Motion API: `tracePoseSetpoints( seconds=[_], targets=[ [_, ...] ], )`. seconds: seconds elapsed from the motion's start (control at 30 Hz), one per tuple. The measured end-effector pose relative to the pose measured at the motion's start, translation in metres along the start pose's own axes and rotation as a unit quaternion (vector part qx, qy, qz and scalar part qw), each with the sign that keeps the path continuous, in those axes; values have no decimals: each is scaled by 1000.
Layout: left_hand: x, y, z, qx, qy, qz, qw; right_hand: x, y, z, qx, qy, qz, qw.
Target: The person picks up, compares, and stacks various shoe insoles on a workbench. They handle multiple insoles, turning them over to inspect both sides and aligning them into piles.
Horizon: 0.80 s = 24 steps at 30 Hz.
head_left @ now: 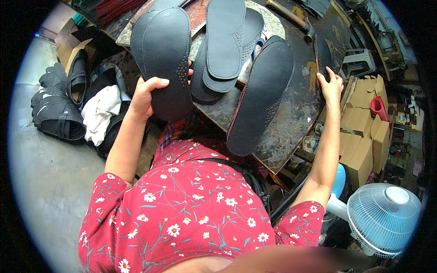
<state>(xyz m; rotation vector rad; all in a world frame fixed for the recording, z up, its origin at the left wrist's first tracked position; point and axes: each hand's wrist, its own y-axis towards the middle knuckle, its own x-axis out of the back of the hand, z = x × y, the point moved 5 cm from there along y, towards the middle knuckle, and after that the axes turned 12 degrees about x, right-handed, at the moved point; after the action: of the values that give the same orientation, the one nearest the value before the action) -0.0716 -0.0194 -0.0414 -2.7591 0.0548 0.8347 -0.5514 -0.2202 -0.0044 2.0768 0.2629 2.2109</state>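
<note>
My left hand [146,94] grips a pair of black shoe insoles [165,50], thumb on top and fingertips showing at the far edge by a patch of small punched holes. My right hand [331,85], at the table's right side, pinches another black insole [322,52], seen almost edge-on with a brownish rim. Between my hands lies a black insole [263,93] with stitched edging, its near end reaching past the table's front edge. Farther back, greyer insoles [225,38] overlap in a pile, some black ones under them.
The dark, worn table [291,132] carries a hammer-like tool [291,20] at the back. On the left floor are black sandal uppers [57,107] and a white cloth [101,113]. Cardboard boxes [357,152], a white stool [358,63] and a blue-white fan [384,218] stand on the right.
</note>
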Motion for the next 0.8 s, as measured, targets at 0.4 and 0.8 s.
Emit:
tracePoseSetpoints(
  seconds=[0.4,0.8],
  targets=[
    [5,2,4,15,-9,10,1000,17,-128,159,42,600,120,790],
    [5,4,5,5,2,17,1000,41,-92,34,68,222,-16,972]
  ],
)
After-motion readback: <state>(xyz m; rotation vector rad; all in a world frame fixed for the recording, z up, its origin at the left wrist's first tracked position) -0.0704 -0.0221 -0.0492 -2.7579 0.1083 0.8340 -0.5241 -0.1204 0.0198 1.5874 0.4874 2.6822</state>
